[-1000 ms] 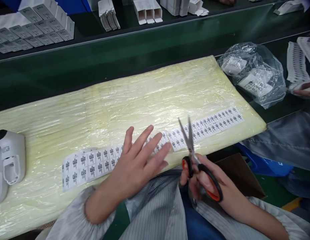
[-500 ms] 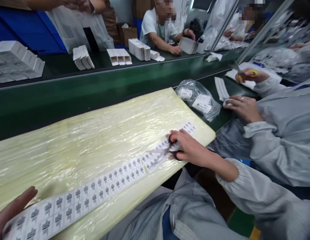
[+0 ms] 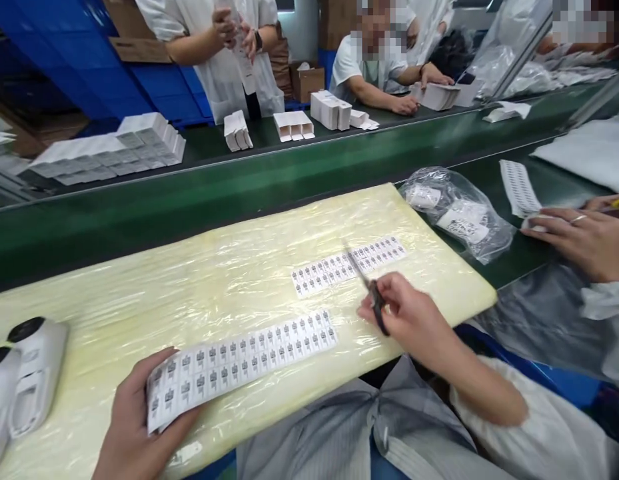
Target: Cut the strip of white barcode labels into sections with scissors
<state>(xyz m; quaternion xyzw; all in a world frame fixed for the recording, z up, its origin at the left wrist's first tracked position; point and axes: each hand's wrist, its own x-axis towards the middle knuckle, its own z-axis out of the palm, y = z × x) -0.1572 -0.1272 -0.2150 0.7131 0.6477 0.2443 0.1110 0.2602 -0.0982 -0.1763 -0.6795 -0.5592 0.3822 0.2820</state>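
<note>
- Head view: left hand (image 3: 132, 427) pinching end of label strip (image 3: 242, 363), thumb on top, strip lying flat on pad (image 3: 189, 287), near front edge.
- Right hand (image 3: 409, 320) closed round scissors (image 3: 372, 300), blades blurred, pointing up-left over second strip (image 3: 349, 263); second strip apart from held one.
- Risk, judged: strip could curl or slide on slick wrap, giving skewed cut through printed labels; blade tips could snag wrap.
- Strips: thin glossy paper, three rows of small rectangles with black print.
- Pad: yellowish foam slab, crinkled clear film over it.
- White devices (image 3: 24, 380) at left, smooth plastic; bag (image 3: 459, 213) at right, clear and crumpled; co-worker's hand (image 3: 579, 237) beyond it.
</note>
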